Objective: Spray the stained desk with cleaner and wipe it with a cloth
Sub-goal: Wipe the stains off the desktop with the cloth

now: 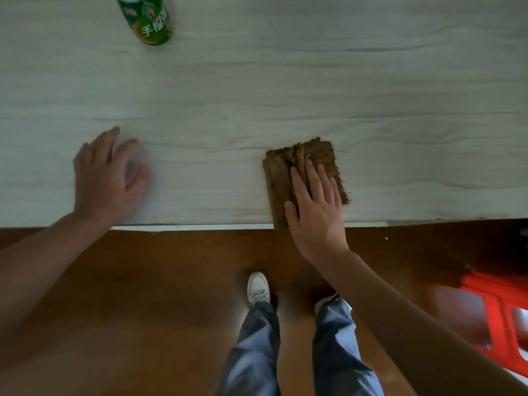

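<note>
Cloth (pixel 297 157): brown, coarse and nubbly, roughly rectangular, with frayed edges. It lies on the near edge of the desk (pixel 285 81), right of centre. Its far end is bunched into ridges, and its near end reaches the desk's front lip.

Your right hand (pixel 315 212) lies flat on the cloth, palm down. The fingers are straight and close together and press it to the surface. The thumb sits out to the left on the cloth, and the heel of the hand hangs past the desk edge.

Your left hand (pixel 105 178) is well apart from the right, over the near left of the desk. It is palm down with the fingers spread and relaxed, and it holds nothing. It is slightly blurred, so I cannot tell how firmly it rests.

The desk top is pale grey-white with wood grain.

The cleaner bottle (pixel 148 18) stands at the far left of the desk, well apart from both hands. It is green with an orange and white label, and its top is cut off by the frame.

Below the desk are a brown floor (pixel 143 310), your white shoes (pixel 258 288) and your blue-grey trousers (pixel 254 347). A red stool (pixel 497 312) stands at the right.
</note>
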Demonstrator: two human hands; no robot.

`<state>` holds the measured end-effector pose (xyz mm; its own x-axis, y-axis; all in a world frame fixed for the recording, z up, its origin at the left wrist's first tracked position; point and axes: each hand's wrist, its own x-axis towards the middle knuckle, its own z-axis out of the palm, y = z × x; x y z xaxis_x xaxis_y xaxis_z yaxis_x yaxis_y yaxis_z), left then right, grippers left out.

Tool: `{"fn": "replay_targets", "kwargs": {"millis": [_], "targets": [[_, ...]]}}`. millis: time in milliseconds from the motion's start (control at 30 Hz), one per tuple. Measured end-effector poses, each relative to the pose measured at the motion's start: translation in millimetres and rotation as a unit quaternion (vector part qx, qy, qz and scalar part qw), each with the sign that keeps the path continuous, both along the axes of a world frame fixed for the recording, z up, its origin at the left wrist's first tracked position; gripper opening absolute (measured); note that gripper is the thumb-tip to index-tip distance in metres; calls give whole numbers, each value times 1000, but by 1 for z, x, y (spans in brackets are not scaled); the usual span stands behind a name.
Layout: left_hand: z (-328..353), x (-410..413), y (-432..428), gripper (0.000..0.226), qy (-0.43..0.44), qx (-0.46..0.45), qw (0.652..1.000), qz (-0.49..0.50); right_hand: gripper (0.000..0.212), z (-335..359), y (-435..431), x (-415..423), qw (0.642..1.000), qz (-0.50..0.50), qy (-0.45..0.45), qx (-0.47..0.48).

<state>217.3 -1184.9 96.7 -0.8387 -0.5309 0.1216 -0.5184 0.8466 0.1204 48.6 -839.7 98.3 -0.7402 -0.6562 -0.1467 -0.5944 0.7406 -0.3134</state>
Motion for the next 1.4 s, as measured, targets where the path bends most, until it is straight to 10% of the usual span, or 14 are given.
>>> {"fn": "replay_targets", "kwargs": {"millis": [467, 1400], "targets": [[-12, 84, -65, 56, 11, 28, 996, 81, 60, -7, -165, 83, 982, 186, -14, -18], [-10, 85, -67, 59, -11, 57, 994, 98, 60, -7, -177, 95, 990, 139, 5, -12]]}}
